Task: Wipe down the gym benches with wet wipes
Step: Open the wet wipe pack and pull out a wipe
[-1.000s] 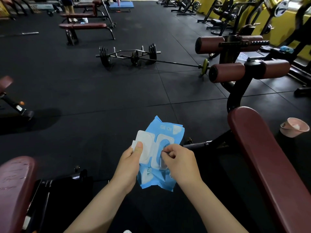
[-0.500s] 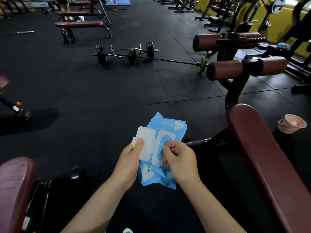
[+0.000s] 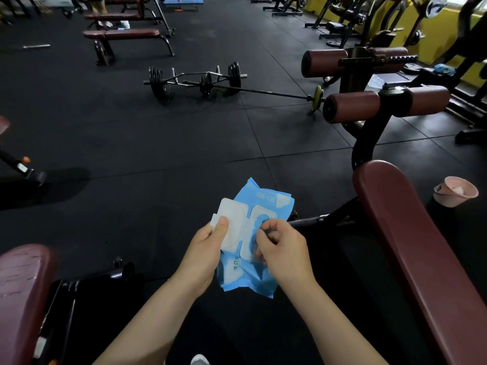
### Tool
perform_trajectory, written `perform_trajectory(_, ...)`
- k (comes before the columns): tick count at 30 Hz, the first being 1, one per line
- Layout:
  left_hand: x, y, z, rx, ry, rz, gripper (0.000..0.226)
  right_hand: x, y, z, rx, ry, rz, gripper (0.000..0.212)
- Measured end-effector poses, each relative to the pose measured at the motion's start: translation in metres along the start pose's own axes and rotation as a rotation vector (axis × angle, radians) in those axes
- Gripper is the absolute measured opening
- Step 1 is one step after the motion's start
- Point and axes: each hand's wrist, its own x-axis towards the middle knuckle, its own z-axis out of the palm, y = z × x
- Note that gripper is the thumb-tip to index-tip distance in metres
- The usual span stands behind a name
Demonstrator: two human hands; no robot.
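Observation:
A blue pack of wet wipes (image 3: 266, 204) is held in front of me, its white flip lid (image 3: 233, 214) swung open to the left. My left hand (image 3: 204, 255) grips the pack from the left, thumb pressed on the open lid. My right hand (image 3: 283, 252) has its fingers curled at the pack's opening, pinching there; what they pinch is hidden. A maroon padded bench (image 3: 421, 259) runs along my right, below the pack. Another maroon bench pad (image 3: 19, 293) sits at lower left.
Two maroon roller pads (image 3: 353, 106) on a black post stand at the right bench's far end. A pink bowl (image 3: 456, 191) lies on the floor to the right. Barbells (image 3: 195, 80) lie on the black rubber floor ahead, with more benches (image 3: 126, 35) beyond.
The pack has stayed in both hands. My right fingers have worked slightly at the opening, and the view has shifted a little.

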Motion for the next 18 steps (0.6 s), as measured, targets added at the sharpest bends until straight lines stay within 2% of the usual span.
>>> perform_trajectory(5, 0.003, 0.002, -0.002, -0.001, -0.015, 0.0, 0.04, 0.001, 0.001, -0.004, 0.059, -0.059, -0.033, 0.013)
perform_trajectory(10, 0.007, 0.0, -0.002, -0.008, 0.001, -0.013, 0.038, 0.005, 0.001, -0.015, 0.264, -0.17, -0.041, 0.012)
perform_trajectory(15, 0.014, -0.004, -0.008, 0.016, 0.066, -0.021, 0.036, 0.007, 0.002, -0.029, 0.491, -0.242, -0.035, 0.024)
perform_trajectory(18, 0.018, -0.006, -0.013, 0.031, 0.107, -0.028, 0.034, 0.011, -0.001, -0.037, 0.601, -0.233, -0.023, 0.03)
